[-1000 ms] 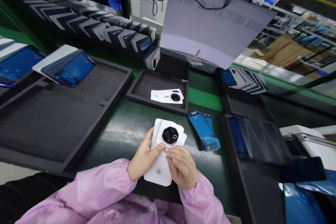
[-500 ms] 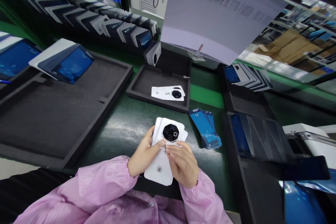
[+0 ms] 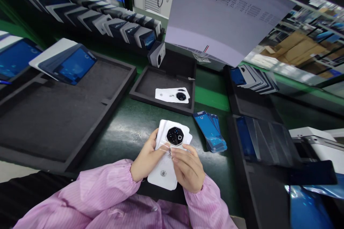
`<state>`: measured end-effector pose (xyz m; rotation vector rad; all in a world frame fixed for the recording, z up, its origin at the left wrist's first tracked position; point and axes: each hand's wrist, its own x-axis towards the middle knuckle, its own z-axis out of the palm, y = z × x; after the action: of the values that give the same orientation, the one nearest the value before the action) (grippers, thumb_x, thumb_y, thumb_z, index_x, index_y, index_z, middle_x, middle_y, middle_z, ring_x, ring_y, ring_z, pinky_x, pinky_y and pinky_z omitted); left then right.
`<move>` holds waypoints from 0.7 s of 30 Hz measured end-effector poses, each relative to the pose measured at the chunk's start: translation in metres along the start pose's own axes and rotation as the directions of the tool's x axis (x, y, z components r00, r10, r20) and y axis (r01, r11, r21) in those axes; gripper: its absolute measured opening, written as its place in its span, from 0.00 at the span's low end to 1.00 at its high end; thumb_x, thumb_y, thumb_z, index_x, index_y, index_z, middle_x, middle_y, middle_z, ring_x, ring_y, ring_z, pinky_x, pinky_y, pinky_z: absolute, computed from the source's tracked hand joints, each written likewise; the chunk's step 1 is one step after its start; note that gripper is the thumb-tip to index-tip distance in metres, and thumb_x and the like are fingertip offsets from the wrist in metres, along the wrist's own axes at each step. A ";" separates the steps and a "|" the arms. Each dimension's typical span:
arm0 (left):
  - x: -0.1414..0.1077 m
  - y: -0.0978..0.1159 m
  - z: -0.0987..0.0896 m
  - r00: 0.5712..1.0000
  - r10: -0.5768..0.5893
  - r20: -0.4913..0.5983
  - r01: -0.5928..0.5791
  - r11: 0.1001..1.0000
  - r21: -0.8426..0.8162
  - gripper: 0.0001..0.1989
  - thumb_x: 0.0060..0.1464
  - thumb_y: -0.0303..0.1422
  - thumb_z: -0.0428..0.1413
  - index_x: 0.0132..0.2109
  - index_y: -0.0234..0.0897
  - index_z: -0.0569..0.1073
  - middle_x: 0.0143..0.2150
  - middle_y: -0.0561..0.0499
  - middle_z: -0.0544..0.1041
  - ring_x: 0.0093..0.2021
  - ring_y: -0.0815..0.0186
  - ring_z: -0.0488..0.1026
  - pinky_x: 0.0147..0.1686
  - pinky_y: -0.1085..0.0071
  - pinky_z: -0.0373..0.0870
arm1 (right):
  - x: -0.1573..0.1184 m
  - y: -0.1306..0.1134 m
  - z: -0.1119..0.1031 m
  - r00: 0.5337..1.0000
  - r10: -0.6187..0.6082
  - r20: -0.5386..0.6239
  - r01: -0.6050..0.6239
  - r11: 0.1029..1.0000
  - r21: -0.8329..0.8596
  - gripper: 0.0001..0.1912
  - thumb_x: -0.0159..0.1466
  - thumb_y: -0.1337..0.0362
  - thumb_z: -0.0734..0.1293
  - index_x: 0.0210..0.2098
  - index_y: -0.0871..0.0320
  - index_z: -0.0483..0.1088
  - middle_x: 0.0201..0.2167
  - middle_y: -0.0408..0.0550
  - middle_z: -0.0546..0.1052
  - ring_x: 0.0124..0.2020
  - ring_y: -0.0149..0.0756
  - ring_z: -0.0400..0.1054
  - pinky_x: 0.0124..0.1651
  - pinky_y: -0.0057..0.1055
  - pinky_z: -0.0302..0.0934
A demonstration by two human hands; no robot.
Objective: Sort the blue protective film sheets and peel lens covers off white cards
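Observation:
A small stack of white phone-shaped panels [image 3: 162, 173] is held low over the front of the green table. The top one has a dark camera module [image 3: 175, 136]. My left hand [image 3: 149, 155] is wrapped round the stack's left edge, its thumb lying on the top panel. Over the panel's right side, my right hand [image 3: 188, 166] has its fingers pressed together just below the camera module. Thin, clear strands or film edges show between the thumb and those fingertips; what exactly the right fingertips grip is too small to tell.
Beyond my hands, a black foam tray [image 3: 163, 105] holds white panels [image 3: 168, 95]. Blue film-covered pieces [image 3: 211, 132] lie right of my hands. A large tray [image 3: 80, 114] stands left, another [image 3: 268, 193] right. A grey metal housing [image 3: 215, 18] hangs above.
My right fingertips have shifted very slightly right, and the clear strands by my left thumb have changed shape. My left hand and the stack are nearly still.

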<state>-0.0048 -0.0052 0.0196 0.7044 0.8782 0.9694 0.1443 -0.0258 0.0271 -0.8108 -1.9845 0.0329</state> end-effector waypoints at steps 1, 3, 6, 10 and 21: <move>0.000 0.000 0.000 1.000 0.006 0.000 -0.006 1.000 0.006 0.26 0.52 0.35 0.57 0.57 0.40 0.58 0.50 0.46 0.74 0.48 0.57 0.72 0.44 0.65 0.68 | 0.000 0.000 0.000 1.000 -0.003 0.000 0.003 1.000 -0.001 0.14 0.58 0.78 0.64 0.42 0.58 0.68 0.31 0.48 0.80 0.39 0.37 0.75 0.48 0.41 0.66; 0.000 0.001 0.001 1.000 0.015 -0.003 -0.015 1.000 0.019 0.26 0.53 0.35 0.57 0.57 0.40 0.58 0.50 0.46 0.74 0.49 0.57 0.72 0.45 0.65 0.68 | 0.000 0.000 -0.001 1.000 -0.006 0.003 0.006 1.000 -0.005 0.14 0.58 0.78 0.64 0.41 0.59 0.69 0.31 0.48 0.80 0.40 0.37 0.75 0.48 0.41 0.66; -0.001 0.002 0.001 1.000 0.019 -0.013 -0.018 0.999 0.048 0.26 0.53 0.33 0.56 0.57 0.40 0.58 0.49 0.46 0.74 0.48 0.57 0.72 0.45 0.65 0.68 | 0.000 0.000 -0.001 1.000 -0.004 0.003 0.004 1.000 -0.006 0.13 0.58 0.78 0.64 0.40 0.59 0.69 0.31 0.48 0.80 0.41 0.38 0.75 0.49 0.42 0.65; -0.002 0.002 0.000 0.999 0.047 -0.018 -0.045 0.996 0.083 0.24 0.54 0.33 0.55 0.57 0.41 0.59 0.50 0.47 0.73 0.48 0.59 0.71 0.46 0.65 0.67 | 0.000 0.000 -0.001 1.000 0.004 0.001 -0.004 1.000 -0.014 0.12 0.58 0.77 0.64 0.40 0.58 0.69 0.31 0.47 0.80 0.40 0.38 0.75 0.48 0.43 0.65; -0.005 0.004 0.005 0.998 -0.057 0.009 0.057 0.997 -0.059 0.28 0.52 0.34 0.57 0.58 0.42 0.57 0.50 0.46 0.73 0.43 0.59 0.75 0.38 0.67 0.72 | -0.007 0.003 -0.001 0.983 0.143 -0.117 -0.166 0.962 -0.219 0.19 0.57 0.79 0.64 0.45 0.55 0.69 0.39 0.49 0.79 0.50 0.47 0.70 0.55 0.56 0.55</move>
<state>-0.0031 -0.0087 0.0264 0.6287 0.8553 0.9380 0.1489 -0.0278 0.0213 -1.0939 -1.8479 -0.1450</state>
